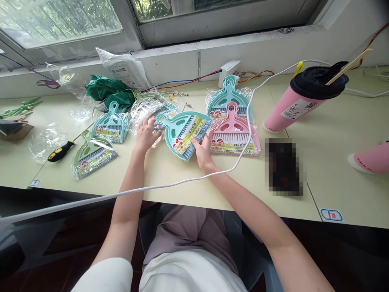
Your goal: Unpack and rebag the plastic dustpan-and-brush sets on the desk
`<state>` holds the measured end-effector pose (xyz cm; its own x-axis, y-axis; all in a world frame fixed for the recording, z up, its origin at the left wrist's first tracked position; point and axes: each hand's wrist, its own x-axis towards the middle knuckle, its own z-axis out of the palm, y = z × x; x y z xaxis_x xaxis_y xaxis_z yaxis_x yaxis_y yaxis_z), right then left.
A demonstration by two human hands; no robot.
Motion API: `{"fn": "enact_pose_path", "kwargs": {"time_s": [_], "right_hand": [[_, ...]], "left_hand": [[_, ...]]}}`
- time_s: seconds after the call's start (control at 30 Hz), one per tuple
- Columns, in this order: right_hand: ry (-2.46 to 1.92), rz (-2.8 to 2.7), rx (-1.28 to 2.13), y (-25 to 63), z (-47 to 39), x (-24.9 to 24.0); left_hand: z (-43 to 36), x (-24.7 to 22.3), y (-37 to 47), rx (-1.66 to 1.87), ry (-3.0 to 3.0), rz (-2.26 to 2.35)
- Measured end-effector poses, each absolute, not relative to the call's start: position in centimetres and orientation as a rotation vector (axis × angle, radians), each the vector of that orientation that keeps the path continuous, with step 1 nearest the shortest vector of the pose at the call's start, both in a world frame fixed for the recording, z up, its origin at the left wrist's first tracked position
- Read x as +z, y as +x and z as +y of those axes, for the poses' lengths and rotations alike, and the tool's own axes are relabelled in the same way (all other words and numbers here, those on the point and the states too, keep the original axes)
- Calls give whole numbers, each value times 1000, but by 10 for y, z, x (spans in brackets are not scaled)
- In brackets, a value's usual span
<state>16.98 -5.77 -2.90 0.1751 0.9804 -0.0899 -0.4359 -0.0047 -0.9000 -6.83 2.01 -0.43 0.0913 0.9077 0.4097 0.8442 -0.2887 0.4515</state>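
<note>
My right hand [202, 153] is closed on the lower right edge of a teal dustpan-and-brush set [180, 132]. The set is tilted, its handle pointing left, with a printed card across the grey bristles. My left hand [145, 134] is just left of that handle, fingers apart over crinkled clear plastic; whether it grips the plastic is unclear. Behind it are wrapped green and teal sets [148, 103], partly covered. To the right lie a pink set [233, 134] and another teal set [229, 97], both wrapped. A wrapped teal set [111, 123] and a green set [92, 156] lie on the left.
A white cable [170, 184] crosses in front of my forearms. A tall pink cup [294, 101] and a pixelated dark object [284, 168] are on the right. A screwdriver [60, 151], clear plastic [48, 142] and a green bag [106, 89] are on the left.
</note>
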Motion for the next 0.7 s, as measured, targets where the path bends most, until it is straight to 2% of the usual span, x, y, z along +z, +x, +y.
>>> {"fn": "enact_pose_path", "kwargs": {"time_s": [0.23, 0.43, 0.7], "right_hand": [[-1058, -769, 1305, 169, -60, -33], [-1045, -775, 1363, 165, -62, -34], [-917, -673, 1385, 162, -66, -21]], "left_hand": [[20, 3, -73, 1121, 2157, 1945], [18, 2, -70, 1362, 2115, 1880], [8, 2, -45, 1355, 2319, 1699]]}}
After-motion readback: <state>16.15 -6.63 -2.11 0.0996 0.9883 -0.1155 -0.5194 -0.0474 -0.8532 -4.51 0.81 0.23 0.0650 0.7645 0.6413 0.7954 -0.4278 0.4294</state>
